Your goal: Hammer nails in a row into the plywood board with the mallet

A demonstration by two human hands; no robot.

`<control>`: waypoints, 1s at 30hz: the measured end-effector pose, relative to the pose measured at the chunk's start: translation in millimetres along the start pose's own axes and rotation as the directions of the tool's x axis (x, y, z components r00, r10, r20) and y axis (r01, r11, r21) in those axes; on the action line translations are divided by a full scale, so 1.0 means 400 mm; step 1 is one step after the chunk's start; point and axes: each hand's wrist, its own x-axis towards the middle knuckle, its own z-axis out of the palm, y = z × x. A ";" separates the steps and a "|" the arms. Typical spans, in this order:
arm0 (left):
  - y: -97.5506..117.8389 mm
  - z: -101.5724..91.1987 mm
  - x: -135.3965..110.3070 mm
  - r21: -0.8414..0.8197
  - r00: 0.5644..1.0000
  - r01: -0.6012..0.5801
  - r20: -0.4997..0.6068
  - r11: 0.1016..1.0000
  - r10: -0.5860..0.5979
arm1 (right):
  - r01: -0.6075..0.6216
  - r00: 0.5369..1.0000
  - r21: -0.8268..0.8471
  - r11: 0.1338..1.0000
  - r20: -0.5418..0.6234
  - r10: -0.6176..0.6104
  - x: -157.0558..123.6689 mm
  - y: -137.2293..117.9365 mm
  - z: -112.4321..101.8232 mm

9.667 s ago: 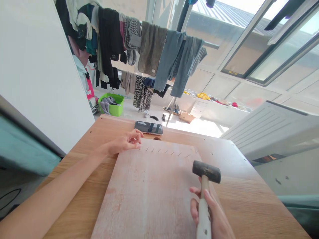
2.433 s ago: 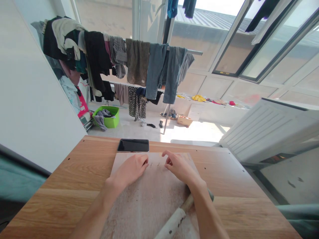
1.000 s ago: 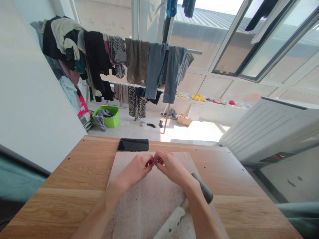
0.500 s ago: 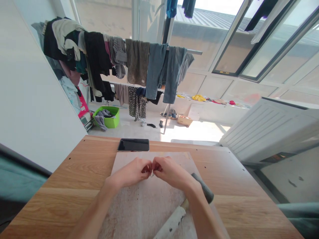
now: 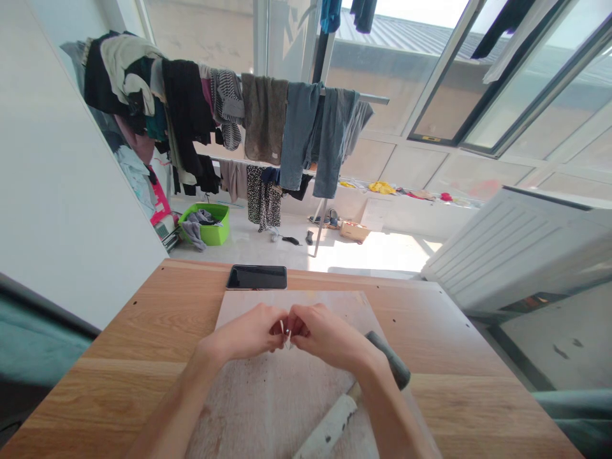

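Above a pale, worn board, my left hand and my right hand meet fingertip to fingertip. Both are closed in a pinch around a small whitish piece, which shows between the fingertips. It is too small and too covered to name. Beside my right forearm lies a mallet with a dark cylindrical head and a white, black-spotted grip. My forearm hides part of its handle.
A black phone lies at the far edge of the wooden table, just beyond the board. Past the table stand a rack of hanging clothes and a green basket. A white ridged cabinet-like unit is at the right.
Both hands have shifted slightly to the left and a little nearer to me, still pinching together. The mallet, board and phone have stayed in place.
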 end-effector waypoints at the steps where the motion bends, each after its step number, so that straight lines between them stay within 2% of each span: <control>1: 0.000 0.000 -0.001 0.001 1.000 -0.002 0.003 1.000 0.002 | 0.002 1.000 0.007 1.000 0.007 -0.002 -0.001 -0.001 0.000; 13: 0.000 0.001 0.000 -0.082 0.999 0.029 0.026 0.996 -0.026 | -0.002 1.000 0.073 0.997 0.030 -0.001 -0.004 -0.009 -0.004; 23: 0.000 -0.009 -0.008 -0.010 1.000 -0.006 0.008 1.000 0.007 | -0.010 0.999 0.065 0.998 0.041 0.007 -0.007 -0.020 -0.004; 30: -0.007 -0.012 -0.009 0.031 1.000 0.015 -0.001 0.999 -0.015 | -0.009 0.998 0.093 0.996 0.062 0.003 -0.011 -0.037 -0.016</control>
